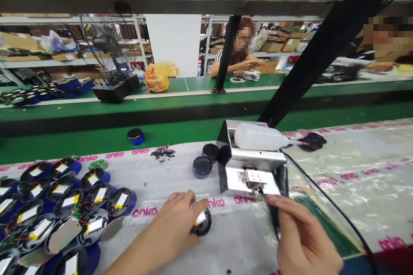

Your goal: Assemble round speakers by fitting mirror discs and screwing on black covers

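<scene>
My left hand [180,219] is closed around a round black housing [203,222] with a white battery and a bit of yellow tape inside. It rests low over the plastic-covered bench, its thumb and fingers on the housing's rim. My right hand [300,232] is at the front right corner of a silver box-shaped machine [251,180], fingers pinched together. A dark, narrow object [274,219] shows beside those fingertips; what exactly they grip is hidden. Two closed blue-and-black round units [202,166] stand left of the machine.
Many open blue housings with batteries [100,195] crowd the left. Small black screws [163,153] lie in a pile. A white squeeze bottle [260,136] lies on the machine. A black cable [335,206] crosses the right side. A slanted black post [309,64] stands behind; two people sit opposite.
</scene>
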`<act>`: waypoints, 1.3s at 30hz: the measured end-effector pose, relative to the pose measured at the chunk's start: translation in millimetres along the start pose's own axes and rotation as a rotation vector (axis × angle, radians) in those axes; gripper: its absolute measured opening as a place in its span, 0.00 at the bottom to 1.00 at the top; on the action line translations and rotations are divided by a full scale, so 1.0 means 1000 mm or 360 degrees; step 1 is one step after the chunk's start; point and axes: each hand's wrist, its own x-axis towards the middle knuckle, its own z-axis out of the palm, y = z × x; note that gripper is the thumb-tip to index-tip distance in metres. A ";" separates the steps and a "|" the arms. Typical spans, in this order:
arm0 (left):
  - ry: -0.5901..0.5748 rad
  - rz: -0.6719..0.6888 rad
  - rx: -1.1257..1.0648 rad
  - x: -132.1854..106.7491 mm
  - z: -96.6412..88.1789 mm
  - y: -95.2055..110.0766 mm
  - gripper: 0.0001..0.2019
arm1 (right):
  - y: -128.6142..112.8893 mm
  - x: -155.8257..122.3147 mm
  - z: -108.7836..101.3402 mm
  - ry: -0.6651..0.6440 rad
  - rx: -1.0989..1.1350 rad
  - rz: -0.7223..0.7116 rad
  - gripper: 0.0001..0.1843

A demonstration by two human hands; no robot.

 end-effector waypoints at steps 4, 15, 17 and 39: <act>0.0347 -0.0261 -0.0036 0.038 -0.015 0.006 0.34 | -0.002 0.001 0.015 -0.0001 0.0105 0.0036 0.05; 0.0660 -0.0846 0.0385 0.128 -0.076 -0.030 0.18 | 0.031 -0.024 0.018 -0.0021 0.0088 0.0156 0.05; 0.0695 -0.0930 0.0411 0.139 -0.092 -0.046 0.19 | 0.030 -0.023 0.018 -0.0033 0.0107 0.0129 0.05; -0.0039 0.0040 0.0260 0.175 -0.088 -0.016 0.14 | 0.026 -0.024 0.028 -0.0099 0.0203 0.0336 0.12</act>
